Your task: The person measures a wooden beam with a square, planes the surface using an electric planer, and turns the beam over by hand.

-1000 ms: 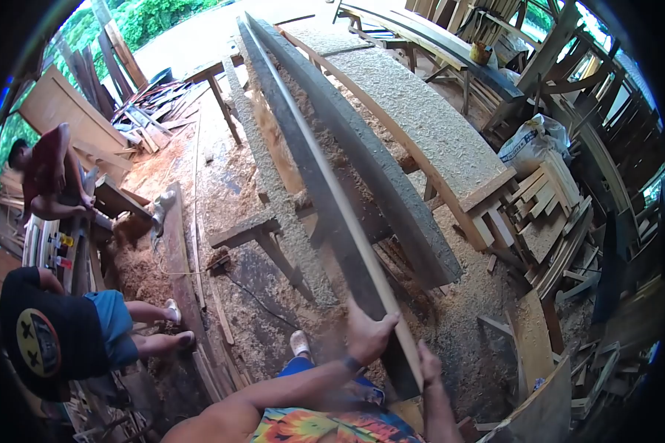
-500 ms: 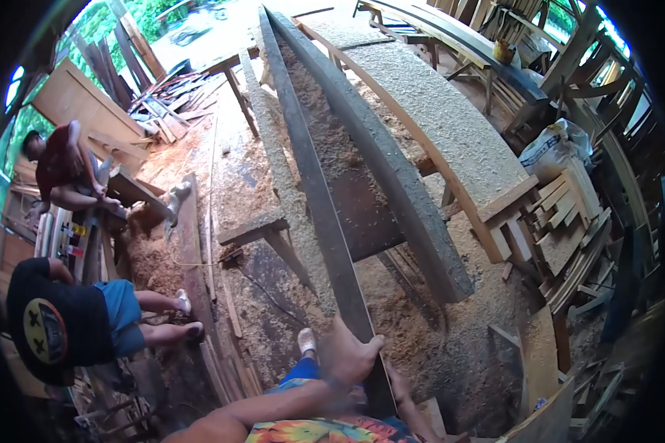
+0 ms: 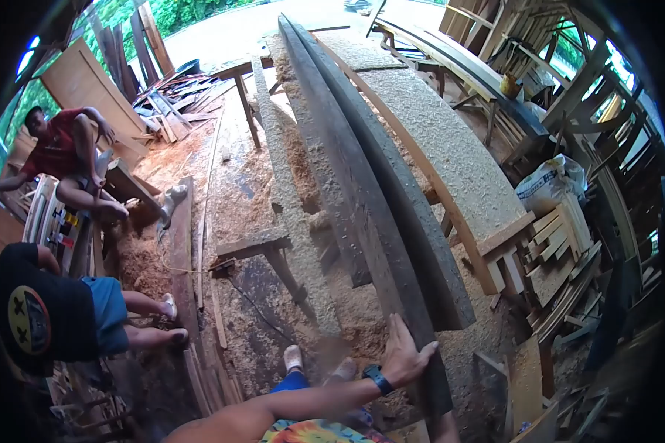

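Observation:
A long dark plank [image 3: 380, 247] runs away from me over the bench, its near end close to my body and its broad face turned up. My left hand [image 3: 406, 356], with a watch at the wrist, lies against the plank's left side, fingers stretched and thumb across the face. Below the plank's near end, my right hand [image 3: 445, 428] shows only in part at the bottom edge, its fingers hidden. Another dark timber [image 3: 336, 214] lies to the left of the plank, and a thick grey beam [image 3: 440, 273] lies to its right.
A shavings-covered table [image 3: 488, 240] stands at right, near a white sack [image 3: 550, 181] and stacked offcuts [image 3: 561, 236]. At left, one person sits [image 3: 66, 148] and another bends over [image 3: 52, 303]. A small trestle [image 3: 255, 242] and a cord [image 3: 258, 303] lie left of the timbers.
The plank has turned from its narrow edge to its broad face and shifted right, close to the grey beam. My left hand has moved right and its fingers have straightened. The seated person has leaned back.

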Action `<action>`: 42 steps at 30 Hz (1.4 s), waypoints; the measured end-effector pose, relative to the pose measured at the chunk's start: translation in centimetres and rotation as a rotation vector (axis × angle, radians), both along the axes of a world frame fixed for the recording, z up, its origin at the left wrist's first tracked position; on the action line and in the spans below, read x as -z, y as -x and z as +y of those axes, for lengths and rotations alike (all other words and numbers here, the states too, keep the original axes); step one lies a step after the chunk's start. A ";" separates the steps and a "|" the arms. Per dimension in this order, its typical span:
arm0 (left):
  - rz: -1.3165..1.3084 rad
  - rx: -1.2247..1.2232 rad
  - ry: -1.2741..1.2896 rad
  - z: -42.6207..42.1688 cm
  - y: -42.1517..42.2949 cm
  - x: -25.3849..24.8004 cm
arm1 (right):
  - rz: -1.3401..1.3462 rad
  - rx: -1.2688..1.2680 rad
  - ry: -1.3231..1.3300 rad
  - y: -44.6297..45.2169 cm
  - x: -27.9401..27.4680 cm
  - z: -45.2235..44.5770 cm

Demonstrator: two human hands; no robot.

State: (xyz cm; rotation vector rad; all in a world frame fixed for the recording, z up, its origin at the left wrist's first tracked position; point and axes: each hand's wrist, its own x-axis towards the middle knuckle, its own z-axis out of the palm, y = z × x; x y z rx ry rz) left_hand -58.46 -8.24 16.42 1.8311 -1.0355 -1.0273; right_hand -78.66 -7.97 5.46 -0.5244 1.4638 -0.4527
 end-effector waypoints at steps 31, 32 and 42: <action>-0.014 -0.240 0.277 -20.5 -22.8 -0.3 | -0.587 0.346 -0.029 -16.3 3.5 -6.8; -0.092 -0.238 0.281 -21.7 -23.8 1.6 | -0.621 0.317 -0.002 -16.4 2.2 -6.3; 0.209 -0.299 0.384 -21.8 -23.9 1.8 | -0.428 0.155 -0.247 -5.8 6.3 2.7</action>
